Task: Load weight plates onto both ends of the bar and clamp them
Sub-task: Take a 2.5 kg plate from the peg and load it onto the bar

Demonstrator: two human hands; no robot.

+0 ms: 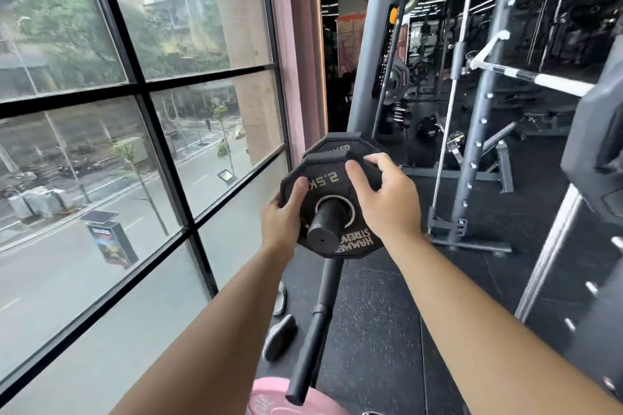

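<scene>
Gripping the black many-sided rubber 2.5 kg weight plate [332,178] at centre frame, the left hand [283,219] curls round its left edge and the right hand [381,199] round its upper right. The plate sits on the black steel bar sleeve [325,236], against a second black plate [337,145] behind it. No clamp shows, so both plates could slide off, or fingers could be pinched between them. Grey shoes [279,337] and a pink disc [266,396] lie underfoot, lower centre.

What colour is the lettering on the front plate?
Pale gold lettering on the black plate; head view.
</scene>
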